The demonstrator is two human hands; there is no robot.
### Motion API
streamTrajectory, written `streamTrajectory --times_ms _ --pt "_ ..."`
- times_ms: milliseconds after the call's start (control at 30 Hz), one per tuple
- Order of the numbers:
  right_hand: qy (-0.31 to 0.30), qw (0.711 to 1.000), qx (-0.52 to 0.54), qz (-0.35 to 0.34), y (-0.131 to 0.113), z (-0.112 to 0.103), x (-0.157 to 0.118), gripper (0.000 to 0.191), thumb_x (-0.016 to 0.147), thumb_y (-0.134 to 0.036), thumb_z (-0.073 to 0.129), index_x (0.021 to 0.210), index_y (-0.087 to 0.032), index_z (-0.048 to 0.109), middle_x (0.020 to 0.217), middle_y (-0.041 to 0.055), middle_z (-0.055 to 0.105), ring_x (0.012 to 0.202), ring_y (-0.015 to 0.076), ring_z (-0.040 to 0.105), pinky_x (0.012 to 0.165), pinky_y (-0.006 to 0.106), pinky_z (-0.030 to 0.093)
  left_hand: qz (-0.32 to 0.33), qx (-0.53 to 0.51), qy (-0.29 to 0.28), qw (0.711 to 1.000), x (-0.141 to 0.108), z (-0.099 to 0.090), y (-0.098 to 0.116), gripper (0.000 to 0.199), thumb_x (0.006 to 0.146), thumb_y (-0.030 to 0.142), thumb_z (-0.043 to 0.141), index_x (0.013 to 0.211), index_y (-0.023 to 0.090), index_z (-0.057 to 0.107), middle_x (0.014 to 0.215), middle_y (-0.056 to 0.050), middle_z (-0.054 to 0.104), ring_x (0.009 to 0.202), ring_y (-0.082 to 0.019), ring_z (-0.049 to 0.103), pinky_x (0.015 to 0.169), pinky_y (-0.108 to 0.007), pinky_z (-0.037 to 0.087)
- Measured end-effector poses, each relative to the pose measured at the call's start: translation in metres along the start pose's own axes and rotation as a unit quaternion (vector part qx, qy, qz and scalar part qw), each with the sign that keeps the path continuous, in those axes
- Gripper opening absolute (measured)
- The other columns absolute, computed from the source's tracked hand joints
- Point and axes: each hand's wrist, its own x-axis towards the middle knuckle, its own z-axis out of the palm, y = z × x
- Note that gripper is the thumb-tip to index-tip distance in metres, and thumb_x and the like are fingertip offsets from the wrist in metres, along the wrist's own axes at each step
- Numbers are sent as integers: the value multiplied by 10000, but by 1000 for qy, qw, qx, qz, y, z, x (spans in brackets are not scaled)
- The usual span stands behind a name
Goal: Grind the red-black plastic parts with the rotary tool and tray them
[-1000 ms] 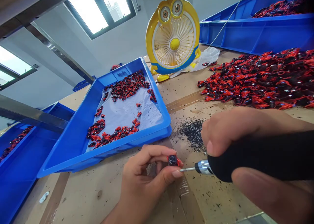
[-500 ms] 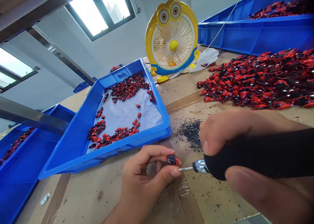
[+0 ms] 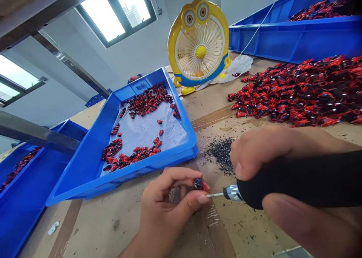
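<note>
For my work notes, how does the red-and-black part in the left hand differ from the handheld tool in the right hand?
The red-and-black part is small, pinched between fingers of the left hand; the handheld tool is far larger and fills the right hand.
The part looks stubby; the tool is long, ending in a thin metal bit.
The part shows red; the tool's body is black.
Both are held and show black.

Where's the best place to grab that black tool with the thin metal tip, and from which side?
Probably around its thick, rounded black body, coming from the picture's right, as the right hand does. The slim metal tip points left toward the left hand, which pinches a small red-and-black piece, so that end seems best avoided.
</note>
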Motion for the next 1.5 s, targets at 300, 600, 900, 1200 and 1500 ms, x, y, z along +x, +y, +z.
streamTrajectory --times_ms 300,600,900,1200,1500 --pt "123 991 34 42 -10 23 3 227 909 -491 507 807 -317 611 690 13 635 590 186 583 505 363 385 -4 -4 -13 1000 1 -2 -1 199 812 228 956 973 284 852 777 33 856 570 -92 667 567 -149 553" --pt "85 995 15 50 -7 15 3 210 909 -490 505 833 -334 623 724 -7 661 615 165 605 524 351 410 -24 -9 -25 999 -1 -6 -5 208 827 233 951 1002 289 855 818 24 859 616 -94 676 610 -146 566" --pt "29 1000 1 3 5 0 1 238 995 -516 550 915 -320 659 810 32 651 679 199 646 507 336 480 -23 -9 -15 1000 -1 -4 -2 209 814 217 954 982 292 856 811 25 861 606 -91 672 609 -139 565" --pt "22 999 -4 -24 7 5 12 278 826 -550 850 857 -300 733 732 45 587 709 256 686 489 339 548 -18 15 -6 1000 -3 -6 -6 202 798 279 978 968 293 869 795 22 830 629 -112 685 624 -174 574" --pt "9 1000 16 -12 12 -5 3 171 941 -464 745 932 -295 728 807 44 638 685 205 674 481 307 523 51 30 -7 998 0 -3 -7 209 805 262 980 955 329 852 836 59 856 639 -102 658 673 -185 566"
